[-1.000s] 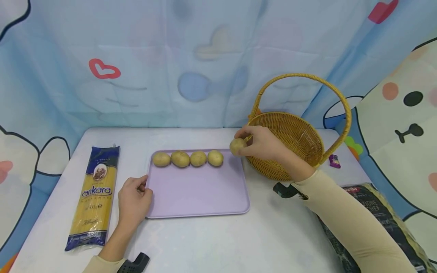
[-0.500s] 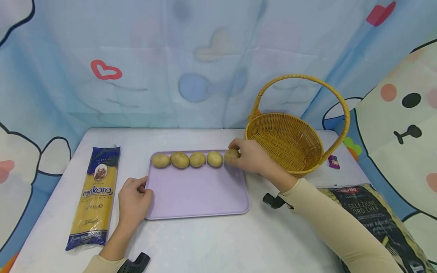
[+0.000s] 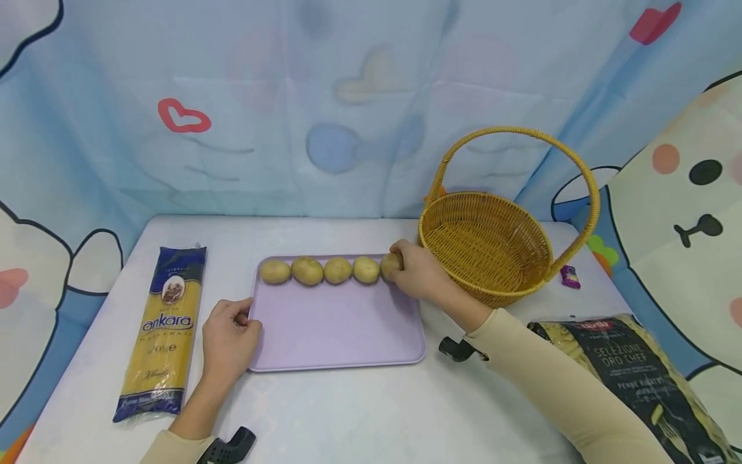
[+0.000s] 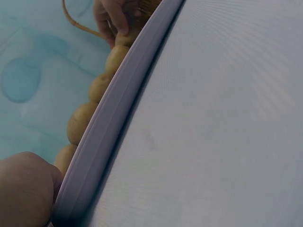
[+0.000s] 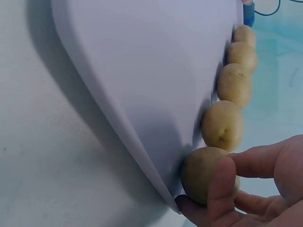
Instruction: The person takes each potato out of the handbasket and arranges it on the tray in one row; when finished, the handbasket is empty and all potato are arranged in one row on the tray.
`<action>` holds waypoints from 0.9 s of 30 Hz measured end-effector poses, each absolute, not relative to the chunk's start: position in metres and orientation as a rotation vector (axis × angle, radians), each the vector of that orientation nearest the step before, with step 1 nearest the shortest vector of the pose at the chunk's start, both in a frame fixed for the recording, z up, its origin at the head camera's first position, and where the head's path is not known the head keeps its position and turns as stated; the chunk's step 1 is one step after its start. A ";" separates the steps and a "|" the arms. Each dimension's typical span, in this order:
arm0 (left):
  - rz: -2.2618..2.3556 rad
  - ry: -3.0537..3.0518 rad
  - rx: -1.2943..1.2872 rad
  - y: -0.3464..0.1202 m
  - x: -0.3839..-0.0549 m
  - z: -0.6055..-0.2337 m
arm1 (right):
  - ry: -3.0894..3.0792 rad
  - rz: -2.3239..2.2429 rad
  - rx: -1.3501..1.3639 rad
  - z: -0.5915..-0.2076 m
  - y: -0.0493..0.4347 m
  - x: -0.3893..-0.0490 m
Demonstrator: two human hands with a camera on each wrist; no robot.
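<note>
A lilac tray lies on the table with several potatoes in a row along its far edge. My right hand holds the rightmost potato between thumb and fingers, at the tray's far right corner. That potato sits against or very close to its neighbour. At the tray's left edge, my left hand pinches the rim with thumb and curled fingers. In the left wrist view, part of the left hand shows beside the tray wall; its fingertips are mostly hidden.
A yellow wicker basket with a tall handle stands behind the right hand. Left of the tray lies a spaghetti pack. A large bag of penne lies under the right forearm's far side, and a small purple packet sits beside the basket.
My right hand has moved left and down from beside the basket, bringing the potato to the right end of the row on the tray. The left hand stays at the tray's edge.
</note>
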State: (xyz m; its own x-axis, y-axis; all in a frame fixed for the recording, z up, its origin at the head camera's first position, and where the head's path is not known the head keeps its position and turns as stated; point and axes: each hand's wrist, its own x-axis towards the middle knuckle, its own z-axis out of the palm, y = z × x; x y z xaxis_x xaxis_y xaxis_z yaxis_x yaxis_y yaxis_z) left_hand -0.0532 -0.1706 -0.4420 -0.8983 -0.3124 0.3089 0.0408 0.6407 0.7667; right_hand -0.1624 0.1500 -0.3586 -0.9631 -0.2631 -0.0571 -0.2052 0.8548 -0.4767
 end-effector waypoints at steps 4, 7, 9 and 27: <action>-1.152 -2.438 0.211 -0.172 -0.054 -0.441 | 2.915 -0.725 -0.414 -0.356 0.151 -0.163; -1.155 -2.441 0.213 -0.173 -0.054 -0.441 | 2.920 -0.721 -0.458 -0.353 0.152 -0.161; -1.161 -2.442 0.213 -0.174 -0.054 -0.441 | 2.919 -0.725 -0.478 -0.352 0.154 -0.159; -0.998 -2.577 -0.046 -0.168 -0.055 -0.424 | 3.155 -0.859 -0.743 -0.317 0.194 -0.103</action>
